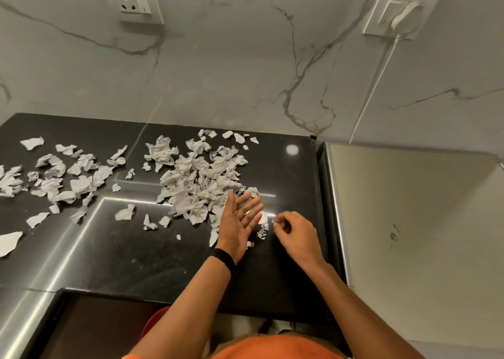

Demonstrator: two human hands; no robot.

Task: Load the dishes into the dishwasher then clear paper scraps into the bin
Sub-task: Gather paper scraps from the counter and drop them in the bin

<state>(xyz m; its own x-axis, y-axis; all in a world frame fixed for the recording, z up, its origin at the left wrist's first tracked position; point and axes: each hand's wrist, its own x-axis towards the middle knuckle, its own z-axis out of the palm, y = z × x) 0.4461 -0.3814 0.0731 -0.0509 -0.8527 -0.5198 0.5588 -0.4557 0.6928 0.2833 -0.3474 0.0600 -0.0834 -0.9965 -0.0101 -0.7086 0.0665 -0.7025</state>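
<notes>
At 6 o'clock, nearest us, orange garment [272, 347]. We see both forearms over black worktop [122, 263]. Left hand [238, 223]: fingers straight, spread, black wristband [225, 259] on wrist. Right hand [296, 233], at its 3 o'clock: fingers curled, tips pinching small scrap [275, 221]. Few scraps between hands. Main heap of paper scraps [199, 181] at 11 o'clock of left hand, just beside its fingertips; looser scatter [54, 178] at 9 o'clock. Steel surface [409, 208] at 3 o'clock. Farthest, marble wall [218, 72]: socket [133, 1] at 11 o'clock, plugged socket [401, 12] at 1 o'clock.
</notes>
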